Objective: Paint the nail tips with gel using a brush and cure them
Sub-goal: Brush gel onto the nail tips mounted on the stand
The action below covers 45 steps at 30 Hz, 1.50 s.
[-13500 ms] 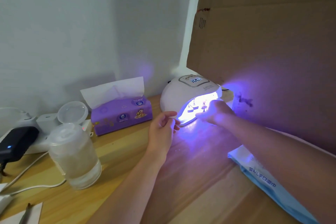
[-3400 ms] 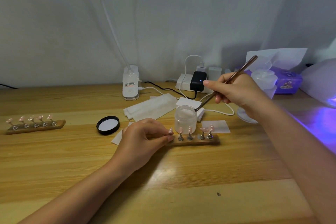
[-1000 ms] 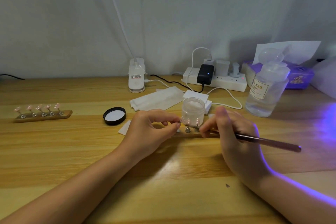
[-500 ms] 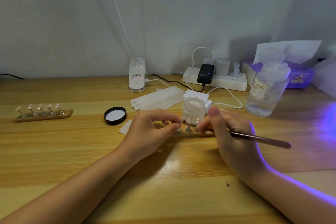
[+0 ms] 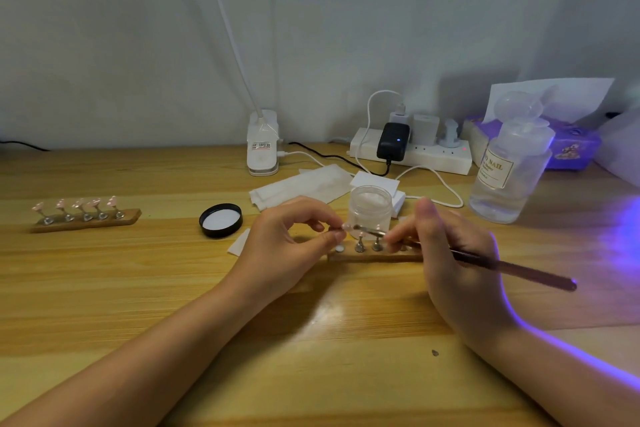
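A small wooden holder [image 5: 375, 256] with nail tips on metal stands lies at the table's middle. My left hand [image 5: 287, 246] pinches one nail tip stand [image 5: 341, 228] lifted just above the holder's left end. My right hand [image 5: 450, 250] grips a thin brush [image 5: 512, 267], its bristle end touching that nail tip. An open gel jar [image 5: 370, 211] stands right behind the holder. Its black lid [image 5: 220, 219] lies to the left.
A second holder with pink tips [image 5: 86, 213] sits far left. A clear bottle [image 5: 512, 166], power strip [image 5: 412, 149], purple tissue box [image 5: 571, 146], white wipes [image 5: 304, 184] and lamp base [image 5: 262, 146] line the back. Violet lamp glow falls at the right edge.
My left hand has lifted a nail tip stand off the holder's left end, leaving its spot bare. The brush tip has moved left onto that tip.
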### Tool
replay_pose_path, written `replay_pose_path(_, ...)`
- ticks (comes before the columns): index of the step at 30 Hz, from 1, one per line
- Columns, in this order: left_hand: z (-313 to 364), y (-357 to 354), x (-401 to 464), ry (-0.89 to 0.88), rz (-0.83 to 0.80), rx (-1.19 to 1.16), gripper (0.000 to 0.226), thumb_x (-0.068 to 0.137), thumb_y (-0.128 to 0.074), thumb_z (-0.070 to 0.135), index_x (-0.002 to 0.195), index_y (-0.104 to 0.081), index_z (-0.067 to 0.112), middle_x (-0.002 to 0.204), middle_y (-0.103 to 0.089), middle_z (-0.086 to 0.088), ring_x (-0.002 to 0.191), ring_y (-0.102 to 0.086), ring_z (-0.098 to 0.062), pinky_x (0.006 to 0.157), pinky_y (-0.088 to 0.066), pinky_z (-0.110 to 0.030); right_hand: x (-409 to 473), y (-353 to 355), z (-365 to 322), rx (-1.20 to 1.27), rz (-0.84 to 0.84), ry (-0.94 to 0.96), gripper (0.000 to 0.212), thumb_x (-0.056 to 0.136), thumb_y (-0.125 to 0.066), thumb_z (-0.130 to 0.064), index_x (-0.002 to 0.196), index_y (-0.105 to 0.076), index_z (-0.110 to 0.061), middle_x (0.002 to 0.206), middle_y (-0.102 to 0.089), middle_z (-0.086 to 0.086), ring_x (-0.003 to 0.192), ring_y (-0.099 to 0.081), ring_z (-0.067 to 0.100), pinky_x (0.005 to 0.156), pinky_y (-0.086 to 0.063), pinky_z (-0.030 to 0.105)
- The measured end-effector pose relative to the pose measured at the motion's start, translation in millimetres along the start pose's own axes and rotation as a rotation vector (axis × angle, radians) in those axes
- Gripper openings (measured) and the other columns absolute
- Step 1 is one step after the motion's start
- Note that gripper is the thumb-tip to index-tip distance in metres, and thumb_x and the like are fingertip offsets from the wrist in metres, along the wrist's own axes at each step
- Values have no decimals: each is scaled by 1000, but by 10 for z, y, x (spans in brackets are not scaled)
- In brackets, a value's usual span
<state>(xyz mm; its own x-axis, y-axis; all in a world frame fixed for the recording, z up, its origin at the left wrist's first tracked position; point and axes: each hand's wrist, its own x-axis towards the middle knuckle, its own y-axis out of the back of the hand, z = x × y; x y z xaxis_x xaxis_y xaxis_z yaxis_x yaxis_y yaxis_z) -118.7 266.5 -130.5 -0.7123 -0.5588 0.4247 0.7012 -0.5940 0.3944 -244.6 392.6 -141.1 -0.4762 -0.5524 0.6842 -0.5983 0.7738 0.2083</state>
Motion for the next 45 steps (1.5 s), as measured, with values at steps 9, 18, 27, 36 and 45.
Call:
replay_pose_path(9,-18,-6,2,-1,5,13,17,72,-74,12,74,-68,28,72,-66,17,74,-58,0,69,-43,-9,27,-32,11,-61,-17,22,39,92,-42,-41,64,-63,-25,63,-64,-11,67,-60,3,74,-45,29)
replay_pose_path(18,-31,-3,8,-20,-2,22,19,72,-73,8,76,-68,26,72,-65,19,73,-56,0,69,-43,-10,2,-33,4,-114,-62,131,47,93,-39,-42,65,-66,-16,66,-62,-16,69,-58,5,72,-44,40)
replay_pose_path(27,-26,-6,5,-22,1,28,20,73,-73,8,75,-67,27,73,-65,14,73,-55,0,69,-43,-9,-2,-31,-11,-96,-53,126,44,94,-36,-43,67,-64,-22,67,-62,-15,70,-59,7,71,-45,42)
replay_pose_path(36,-19,-9,2,-23,4,22,20,72,-73,7,75,-67,26,73,-64,14,73,-54,0,68,-43,-9,11,-16,-3,-49,-30,36,41,94,-37,-41,66,-63,-25,65,-64,-9,70,-59,6,73,-44,29)
replay_pose_path(45,-13,-9,5,-19,-5,28,14,73,-72,7,78,-70,20,76,-65,10,74,-54,-1,69,-43,-10,29,-7,20,-21,10,-15,40,95,-41,-35,66,-64,-21,64,-65,-9,67,-59,0,70,-41,15)
